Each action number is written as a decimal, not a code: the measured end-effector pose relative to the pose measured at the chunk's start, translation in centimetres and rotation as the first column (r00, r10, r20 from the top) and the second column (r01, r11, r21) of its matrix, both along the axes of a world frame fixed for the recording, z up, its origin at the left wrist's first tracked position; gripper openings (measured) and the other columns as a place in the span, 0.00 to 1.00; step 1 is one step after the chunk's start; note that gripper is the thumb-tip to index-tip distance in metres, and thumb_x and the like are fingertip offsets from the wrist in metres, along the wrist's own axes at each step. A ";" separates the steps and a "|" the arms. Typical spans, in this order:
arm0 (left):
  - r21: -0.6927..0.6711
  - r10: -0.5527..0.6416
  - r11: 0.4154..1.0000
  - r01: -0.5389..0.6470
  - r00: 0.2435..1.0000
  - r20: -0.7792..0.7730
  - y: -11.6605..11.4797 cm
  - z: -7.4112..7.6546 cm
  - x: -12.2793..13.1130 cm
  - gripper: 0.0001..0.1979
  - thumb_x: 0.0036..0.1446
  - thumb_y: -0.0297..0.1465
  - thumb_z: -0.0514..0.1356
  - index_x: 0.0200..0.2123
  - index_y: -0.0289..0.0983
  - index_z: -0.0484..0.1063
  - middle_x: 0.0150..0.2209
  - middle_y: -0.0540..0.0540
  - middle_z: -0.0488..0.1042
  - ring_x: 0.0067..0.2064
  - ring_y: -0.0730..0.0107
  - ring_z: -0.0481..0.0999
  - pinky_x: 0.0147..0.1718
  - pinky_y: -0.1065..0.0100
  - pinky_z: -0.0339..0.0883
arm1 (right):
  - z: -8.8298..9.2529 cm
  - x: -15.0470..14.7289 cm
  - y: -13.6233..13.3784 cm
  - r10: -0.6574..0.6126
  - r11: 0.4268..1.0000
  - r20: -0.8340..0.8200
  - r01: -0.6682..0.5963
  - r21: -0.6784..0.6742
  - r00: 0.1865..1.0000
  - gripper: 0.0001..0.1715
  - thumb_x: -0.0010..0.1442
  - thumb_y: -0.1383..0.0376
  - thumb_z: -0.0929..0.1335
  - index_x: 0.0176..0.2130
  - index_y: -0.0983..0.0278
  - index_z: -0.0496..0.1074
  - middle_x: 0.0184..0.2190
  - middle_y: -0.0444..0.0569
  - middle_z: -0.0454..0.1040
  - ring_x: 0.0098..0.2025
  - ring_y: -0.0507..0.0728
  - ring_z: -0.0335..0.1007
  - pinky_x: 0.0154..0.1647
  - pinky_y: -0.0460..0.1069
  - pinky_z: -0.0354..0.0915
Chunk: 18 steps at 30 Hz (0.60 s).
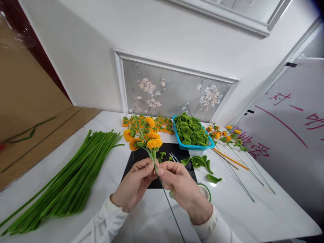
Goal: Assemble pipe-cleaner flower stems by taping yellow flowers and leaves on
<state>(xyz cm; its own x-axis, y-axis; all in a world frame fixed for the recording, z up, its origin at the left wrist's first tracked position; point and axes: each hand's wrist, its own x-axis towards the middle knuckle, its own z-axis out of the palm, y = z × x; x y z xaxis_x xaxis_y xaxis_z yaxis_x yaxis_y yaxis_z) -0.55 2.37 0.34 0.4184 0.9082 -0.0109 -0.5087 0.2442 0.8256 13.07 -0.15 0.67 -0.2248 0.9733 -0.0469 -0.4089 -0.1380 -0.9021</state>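
Observation:
Between my hands stands a spray of orange fuzzy artificial flowers [154, 143] on a thin green stem, blooms up and the bare wire running down toward me. My left hand [136, 184] is closed round the stem just below the blooms. Pressed against the same stem, the fingertips of my right hand [178, 182] pinch it slightly lower. Beneath the flowers lies a black mat [187, 168] with small green curled pieces [162, 155] and scissors [173, 157]. A roll of green tape [208, 191] shows partly behind my right wrist.
Long green fuzzy stems [73, 182] lie bundled at left. At the back are many orange blossoms [164, 125] and a blue basket [193, 147] of green leaves. Loose leaves [199, 162], an orange stick [233, 158] and several stemmed flowers [227, 138] lie at right.

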 end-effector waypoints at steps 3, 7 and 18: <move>0.030 0.029 0.999 -0.029 0.999 -0.019 -0.1 -0.1 0.2 0.08 0.53 0.35 0.63 0.30 0.36 0.75 0.30 0.48 0.70 0.30 0.73 0.67 0.31 0.72 0.66 | 0.4 -0.2 -0.1 -0.117 0.992 0.104 0.112 0.054 0.988 0.12 0.51 0.59 0.71 0.26 0.66 0.70 0.17 0.37 0.57 0.19 0.46 0.42 0.19 0.45 0.41; 0.017 0.076 0.997 -0.075 0.996 -0.039 -0.5 0.0 0.7 0.07 0.52 0.35 0.65 0.32 0.38 0.73 0.30 0.50 0.70 0.32 0.72 0.69 0.34 0.69 0.69 | 0.7 -0.4 -0.1 -0.325 0.942 0.293 0.281 0.183 0.899 0.11 0.52 0.59 0.69 0.29 0.66 0.72 0.22 0.42 0.65 0.24 0.49 0.54 0.24 0.45 0.54; -0.011 -0.011 1.000 0.010 1.000 -0.022 -1.2 -0.2 1.7 0.08 0.48 0.30 0.68 0.22 0.33 0.74 0.21 0.50 0.71 0.25 0.75 0.68 0.28 0.72 0.63 | 0.4 0.3 0.1 -0.240 0.968 0.079 0.231 0.102 0.968 0.12 0.51 0.58 0.71 0.27 0.65 0.73 0.18 0.41 0.68 0.18 0.48 0.63 0.19 0.44 0.62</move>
<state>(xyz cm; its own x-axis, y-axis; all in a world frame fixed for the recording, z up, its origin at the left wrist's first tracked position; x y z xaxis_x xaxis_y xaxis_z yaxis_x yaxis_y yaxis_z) 1.16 1.18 0.09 0.4275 0.9035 -0.0304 -0.4877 0.2588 0.8338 13.35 -0.09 1.07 0.0123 0.9993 0.0349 -0.3366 0.0370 -0.9409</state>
